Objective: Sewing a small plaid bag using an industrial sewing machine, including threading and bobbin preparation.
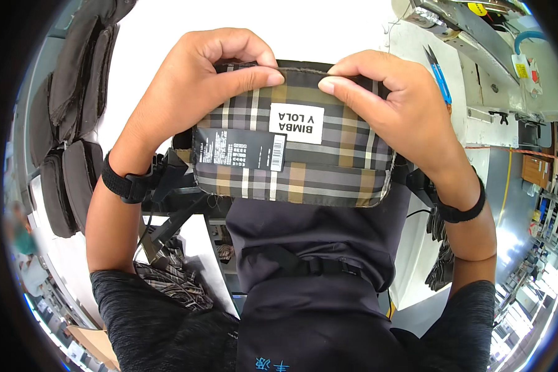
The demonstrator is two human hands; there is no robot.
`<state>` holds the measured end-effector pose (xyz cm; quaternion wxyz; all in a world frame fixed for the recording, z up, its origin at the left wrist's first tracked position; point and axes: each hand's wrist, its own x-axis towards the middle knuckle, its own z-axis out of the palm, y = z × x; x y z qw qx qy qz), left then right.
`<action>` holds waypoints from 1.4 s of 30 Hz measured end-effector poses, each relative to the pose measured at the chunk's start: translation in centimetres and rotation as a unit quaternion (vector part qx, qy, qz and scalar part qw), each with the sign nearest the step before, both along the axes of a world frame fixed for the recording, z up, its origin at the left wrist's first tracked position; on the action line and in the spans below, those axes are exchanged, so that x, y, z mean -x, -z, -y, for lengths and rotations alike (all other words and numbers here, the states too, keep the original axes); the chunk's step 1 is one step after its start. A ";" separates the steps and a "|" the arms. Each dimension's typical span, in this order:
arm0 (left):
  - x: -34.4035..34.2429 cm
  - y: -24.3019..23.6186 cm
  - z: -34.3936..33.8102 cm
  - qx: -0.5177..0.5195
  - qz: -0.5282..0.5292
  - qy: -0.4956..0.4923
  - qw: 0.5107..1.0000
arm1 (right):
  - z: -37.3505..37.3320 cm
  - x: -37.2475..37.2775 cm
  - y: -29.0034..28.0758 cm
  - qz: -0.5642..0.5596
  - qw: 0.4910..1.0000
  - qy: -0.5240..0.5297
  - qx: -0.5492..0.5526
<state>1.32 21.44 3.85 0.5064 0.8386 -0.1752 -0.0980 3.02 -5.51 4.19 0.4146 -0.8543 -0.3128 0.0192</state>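
A plaid fabric pouch piece (341, 158) in grey, black, tan and white spans the space between my hands above my lap. Its lining side faces me, and loose threads hang at the edges. Sewn to it are a white label (296, 123) and a black printed tag (239, 149). My left hand (214, 84) pinches the far edge left of centre between thumb and fingers. A short way to the right, my right hand (390, 93) pinches the same edge. Dark fabric shows behind that edge; the rest of the underside is hidden.
Stacks of dark pouches (74, 80) lie on the white table (180, 18) at the left. Blue-handled thread snips (440, 77) and a sewing machine (456, 31) are at the far right. Plaid pieces (177, 279) hang low at the left, with dark pieces (439, 254) at the right.
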 end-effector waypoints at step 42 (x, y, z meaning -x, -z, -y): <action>-9.4 -11.1 6.9 -0.194 0.161 0.141 0.957 | 2.7 0.0 -3.7 -0.263 0.922 0.117 -0.260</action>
